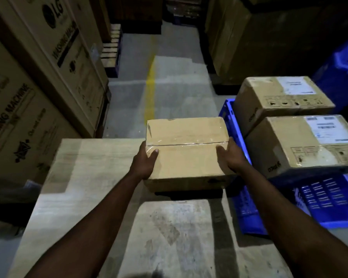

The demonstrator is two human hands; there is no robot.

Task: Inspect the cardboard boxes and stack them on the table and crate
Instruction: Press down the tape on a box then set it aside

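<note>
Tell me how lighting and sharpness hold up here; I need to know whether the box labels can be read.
Head view: dim overall, darkest at upper right; glare streaks the tape on the held box; its hard shadow falls on the table; labels on the far box and near box on the blue crate are too soft to read; wide-angle bowing tilts the washing-machine cartons.

Dim warehouse, grey floor (169, 77), yellow line (150, 93)

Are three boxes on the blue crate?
No, just the far box and near box sit on the blue crate; left hand and right hand hold the plain box.
</note>
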